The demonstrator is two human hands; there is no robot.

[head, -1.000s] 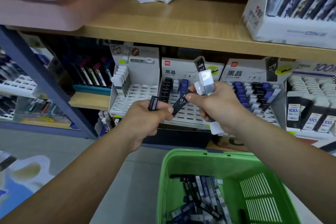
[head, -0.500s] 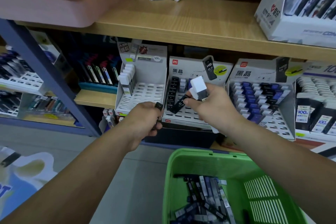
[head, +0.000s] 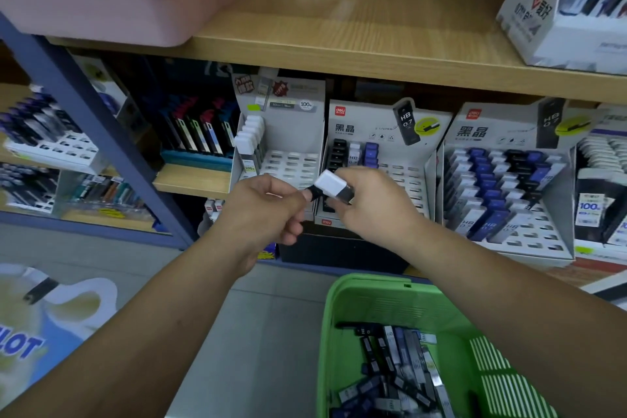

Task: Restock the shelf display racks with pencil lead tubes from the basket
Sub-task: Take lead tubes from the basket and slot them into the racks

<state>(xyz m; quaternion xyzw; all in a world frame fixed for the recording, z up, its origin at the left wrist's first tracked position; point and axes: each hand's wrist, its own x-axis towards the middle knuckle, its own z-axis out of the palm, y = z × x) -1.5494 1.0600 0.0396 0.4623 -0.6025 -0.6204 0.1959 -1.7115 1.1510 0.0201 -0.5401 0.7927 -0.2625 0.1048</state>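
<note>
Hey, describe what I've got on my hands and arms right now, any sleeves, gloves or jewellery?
Nothing worn that shows. The left hand and right hand are bare: no gloves, no rings visible. The left forearm and right forearm run uncovered to the frame's edge, with no sleeves, watch or bracelets.

Your head camera faces forward and slightly down, close to the display racks (head: 366, 125), with the basket (head: 390, 305) just below.

L hand (head: 268, 210) & R hand (head: 369, 210) meet right in front of mid rack (head: 410, 176): L pinches black tube (head: 315, 193), R grips white-capped tube (head: 330, 185). Green basket (head: 373, 288) sits below rack.
</note>
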